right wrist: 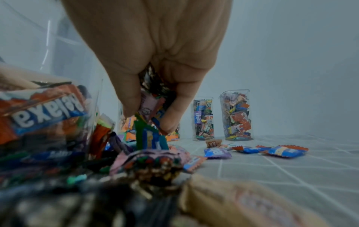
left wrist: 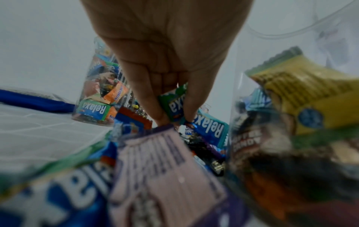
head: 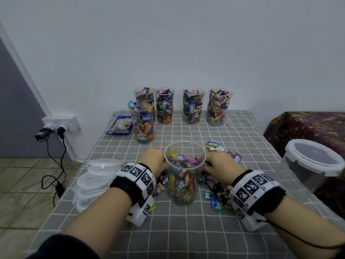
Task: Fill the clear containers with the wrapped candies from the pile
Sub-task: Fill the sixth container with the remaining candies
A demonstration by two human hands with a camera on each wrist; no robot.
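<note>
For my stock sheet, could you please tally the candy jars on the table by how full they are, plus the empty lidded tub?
Full jars at the back: 5
Partly filled jar between the hands: 1
Empty tub with its lid on: 1
Total: 7

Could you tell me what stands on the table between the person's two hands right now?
In the head view, the open clear container, partly filled with wrapped candies, stands between the left hand and the right hand.
</note>
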